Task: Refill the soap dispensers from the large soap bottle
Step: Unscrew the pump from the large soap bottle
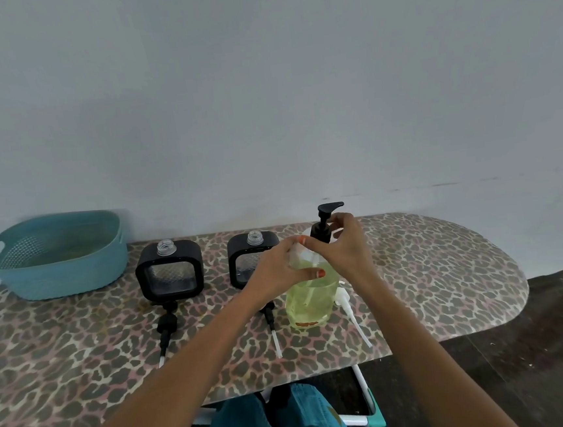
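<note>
"Surface, nearest first?"
"Leopard-print ironing board point(84, 384) above a dark floor point(526, 379); a left loose pump point(165, 325), a middle loose pump point(271, 319) and a white pump point(347, 304) lie on it."
"Hands?"
"The left hand point(278, 269) grips the large soap bottle point(310, 302) — upright, yellow-green inside. The right hand point(343, 252) pinches the collar of an upright black pump point(323, 225); its base is hidden."
"Behind?"
"A left dispenser point(169, 270) and a right dispenser point(243, 254), necks uncapped, a teal basket point(56, 267) far left — then grey wall point(261, 79)."
</note>
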A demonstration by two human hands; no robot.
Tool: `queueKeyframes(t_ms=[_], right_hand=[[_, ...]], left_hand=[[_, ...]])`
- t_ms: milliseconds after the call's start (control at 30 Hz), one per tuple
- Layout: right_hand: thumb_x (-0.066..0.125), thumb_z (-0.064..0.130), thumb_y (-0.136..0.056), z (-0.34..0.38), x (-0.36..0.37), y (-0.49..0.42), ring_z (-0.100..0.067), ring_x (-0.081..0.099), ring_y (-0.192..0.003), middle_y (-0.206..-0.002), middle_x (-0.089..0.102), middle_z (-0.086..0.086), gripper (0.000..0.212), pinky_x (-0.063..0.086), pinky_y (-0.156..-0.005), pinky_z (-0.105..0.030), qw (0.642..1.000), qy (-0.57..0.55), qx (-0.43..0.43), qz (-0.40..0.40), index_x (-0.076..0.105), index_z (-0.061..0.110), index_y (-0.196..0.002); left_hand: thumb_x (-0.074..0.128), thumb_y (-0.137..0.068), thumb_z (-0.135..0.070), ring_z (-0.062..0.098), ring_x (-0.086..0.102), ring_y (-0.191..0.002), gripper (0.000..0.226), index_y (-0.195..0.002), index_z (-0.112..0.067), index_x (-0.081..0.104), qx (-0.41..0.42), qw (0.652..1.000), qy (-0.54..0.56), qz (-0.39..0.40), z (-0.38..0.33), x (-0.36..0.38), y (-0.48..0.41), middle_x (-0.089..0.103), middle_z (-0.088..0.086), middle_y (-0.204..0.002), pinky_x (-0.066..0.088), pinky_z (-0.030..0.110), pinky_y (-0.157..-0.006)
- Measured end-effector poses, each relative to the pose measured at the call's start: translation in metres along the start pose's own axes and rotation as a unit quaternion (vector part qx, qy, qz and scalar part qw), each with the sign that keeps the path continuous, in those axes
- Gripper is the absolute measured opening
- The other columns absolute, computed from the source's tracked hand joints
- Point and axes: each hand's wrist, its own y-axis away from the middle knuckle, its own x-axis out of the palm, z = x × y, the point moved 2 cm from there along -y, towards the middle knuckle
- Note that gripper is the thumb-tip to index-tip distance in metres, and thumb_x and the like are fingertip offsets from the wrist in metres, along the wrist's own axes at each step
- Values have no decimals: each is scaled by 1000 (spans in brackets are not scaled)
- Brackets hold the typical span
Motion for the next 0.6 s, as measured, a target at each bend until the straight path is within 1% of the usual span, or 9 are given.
queueKeyframes(t_ms=[67,100,167,267,333,400,467,533,600], right_hand=[[79,22,-71,1,-1,0,-6,54,-76,-89,58,2,38,40,-61,-7,999,-23,-2,-23,51,14,-96],[79,20,-71,2,-3,1,-4,54,-72,-85,59,3,34,41,-59,-5,999,-31,-2,-26,52,14,-93],[77,17,-72,4,-6,1,-7,57,-74,-82,60,4,30,43,-62,-7,999,-42,3,-20,55,15,-92],[75,16,-75,7,-10,4,-10,62,-81,-85,64,5,26,47,-69,-11,997,-73,0,-21,63,16,-98],[72,16,-77,12,-15,3,-11,64,-87,-94,67,2,23,50,-79,-17,995,-92,-19,-31,66,22,-98],[70,15,-79,20,-21,0,-10,64,-89,-100,66,1,22,49,-84,-20,993,-105,-37,-36,65,27,-97],[68,13,-81,28,-26,-2,-7,63,-88,-100,63,3,23,48,-83,-17,992,-108,-50,-43,66,23,-102],[67,14,-82,36,-33,-5,-5,62,-87,-100,61,5,26,48,-81,-13,991,-102,-64,-53,67,20,-107],[66,14,-83,44,-41,-7,-2,62,-86,-101,61,5,25,47,-79,-10,989,-108,-74,-62,67,19,-107]], left_hand=[[78,-65,-39,14,47,-120,82,-135,-26,36,3,1000,4,-2,-1,0,0,49,-4,-132,38,23,-91],[78,-65,-38,15,47,-121,83,-135,-26,36,4,1000,7,-1,-1,0,0,49,-3,-132,39,24,-92],[78,-64,-40,15,46,-122,84,-135,-26,36,2,1000,9,1,0,-1,0,48,-3,-134,40,28,-98],[78,-61,-45,16,46,-123,84,-133,-27,38,-1,1000,3,7,3,0,-1,49,-3,-134,41,35,-102],[79,-61,-44,16,48,-122,83,-132,-26,39,4,1000,-5,3,2,0,-1,50,-3,-133,41,33,-102],[79,-62,-40,14,49,-119,82,-132,-23,39,11,1000,-9,-4,1,0,0,51,-2,-132,40,27,-98],[80,-62,-38,14,50,-119,81,-131,-21,40,15,1000,1,-5,0,0,0,52,-2,-131,40,25,-97],[80,-62,-37,15,50,-120,82,-132,-19,41,16,1000,5,-3,0,0,1,52,-1,-132,41,29,-100],[80,-62,-35,16,50,-120,83,-132,-19,40,13,1000,12,0,0,0,1,51,0,-132,42,32,-101]])
